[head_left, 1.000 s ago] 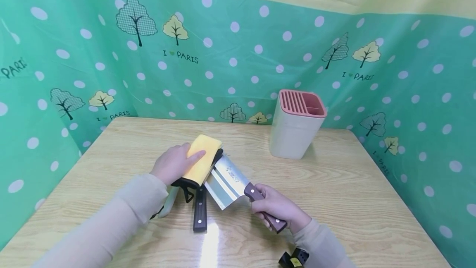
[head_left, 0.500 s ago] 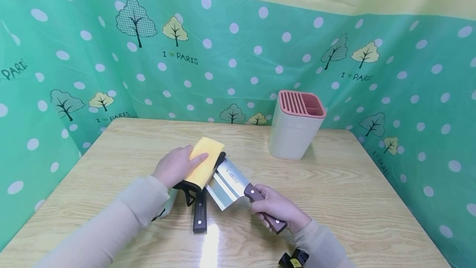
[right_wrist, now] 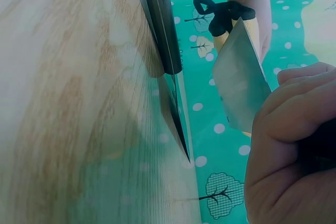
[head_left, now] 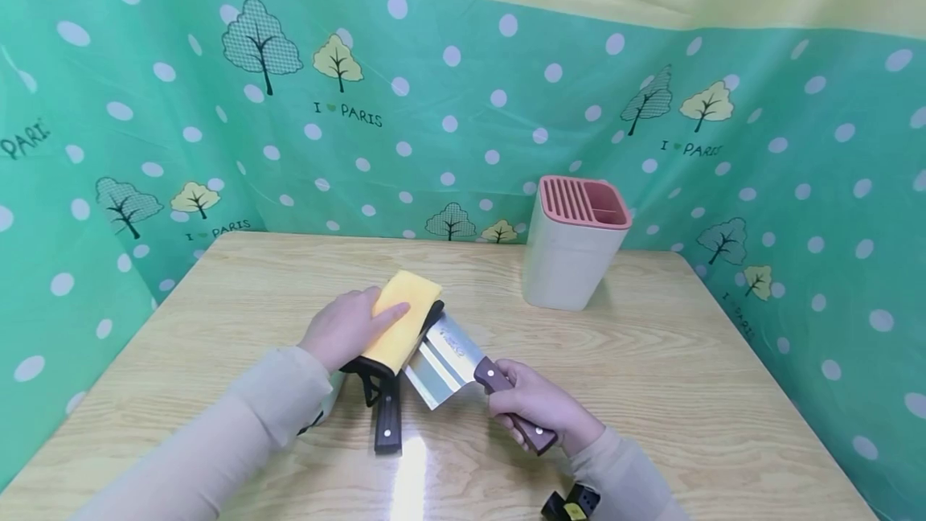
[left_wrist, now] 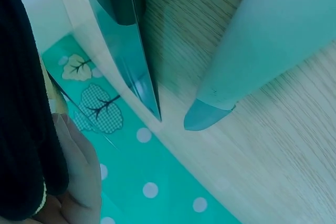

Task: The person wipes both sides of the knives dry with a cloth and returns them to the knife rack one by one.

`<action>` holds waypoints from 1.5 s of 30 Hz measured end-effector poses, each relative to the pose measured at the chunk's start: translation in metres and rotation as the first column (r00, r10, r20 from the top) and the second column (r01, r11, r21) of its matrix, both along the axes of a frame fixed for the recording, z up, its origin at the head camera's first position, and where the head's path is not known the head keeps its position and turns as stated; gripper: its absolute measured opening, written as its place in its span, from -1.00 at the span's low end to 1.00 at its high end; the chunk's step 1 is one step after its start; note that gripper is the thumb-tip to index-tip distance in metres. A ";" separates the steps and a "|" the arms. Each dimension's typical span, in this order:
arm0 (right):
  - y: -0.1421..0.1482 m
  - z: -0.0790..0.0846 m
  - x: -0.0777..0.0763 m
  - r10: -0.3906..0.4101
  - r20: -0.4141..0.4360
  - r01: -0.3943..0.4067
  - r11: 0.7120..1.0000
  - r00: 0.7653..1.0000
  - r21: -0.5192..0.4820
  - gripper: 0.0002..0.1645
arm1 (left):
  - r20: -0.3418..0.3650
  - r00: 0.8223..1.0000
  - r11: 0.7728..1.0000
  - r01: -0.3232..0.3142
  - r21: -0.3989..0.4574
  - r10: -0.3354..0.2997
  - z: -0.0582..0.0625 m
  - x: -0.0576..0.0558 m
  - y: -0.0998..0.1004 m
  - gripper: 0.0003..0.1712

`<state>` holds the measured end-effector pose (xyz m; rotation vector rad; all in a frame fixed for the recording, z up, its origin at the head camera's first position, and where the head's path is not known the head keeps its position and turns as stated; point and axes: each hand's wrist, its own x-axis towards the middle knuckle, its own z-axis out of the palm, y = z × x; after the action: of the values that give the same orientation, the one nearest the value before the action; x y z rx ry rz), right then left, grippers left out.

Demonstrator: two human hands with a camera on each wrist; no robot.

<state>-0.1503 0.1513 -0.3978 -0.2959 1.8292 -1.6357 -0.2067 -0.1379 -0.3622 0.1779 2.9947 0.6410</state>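
My right hand [head_left: 538, 404] grips the dark brown wooden handle of a cleaver [head_left: 447, 356], its broad blade tilted up to the left above the table. In my left hand [head_left: 347, 330] is a folded yellow cloth [head_left: 401, 320] with black edging and a black loop, wrapped over the far end of the blade. The fingers under the cloth are mostly hidden in the head view. Below lies a second knife [right_wrist: 164, 24] with a black riveted handle, its blade flat near the tabletop in the right wrist view. Beside it is a pale, rounded handle-like thing [left_wrist: 262, 51] with a grey tip.
A white knife block [head_left: 571, 264] with a pink slotted top stands at the back right of the wooden table [head_left: 687, 360]. A small black device [head_left: 571, 502] sits by my right wrist. A green dotted curtain [head_left: 405, 159] hangs behind and at both sides.
My left hand and the yellow cloth have shifted slightly right and nearer along the blade. My right hand and the cleaver have stayed almost still.
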 end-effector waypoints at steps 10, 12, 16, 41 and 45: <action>0.000 0.000 0.001 0.006 -0.001 -0.006 1.000 1.000 -0.002 -0.52 | -0.028 0.999 1.000 0.020 -0.003 -0.020 0.000 0.004 0.004 -0.09; 0.000 0.001 0.001 0.005 -0.001 -0.005 1.000 1.000 -0.002 -0.52 | -0.027 0.999 1.000 0.018 -0.003 -0.018 -0.001 0.004 0.005 -0.09; 0.000 0.000 0.001 0.006 -0.002 -0.006 1.000 1.000 0.000 -0.52 | -0.025 1.000 1.000 0.015 -0.004 -0.015 -0.001 0.005 0.006 -0.10; 0.002 -0.002 -0.002 0.021 -0.011 -0.021 1.000 1.000 0.009 -0.59 | -0.041 0.999 0.998 0.032 0.045 -0.030 -0.001 0.015 0.019 -0.43; 0.001 -0.001 -0.002 0.021 -0.011 -0.021 1.000 1.000 0.005 -0.58 | -0.047 0.998 0.998 0.035 0.045 -0.033 -0.001 0.016 0.021 -0.44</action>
<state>-0.1520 0.1528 -0.3991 -0.3219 1.8327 -1.6177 -0.1910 -0.1166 -0.3636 0.2491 3.0155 0.7117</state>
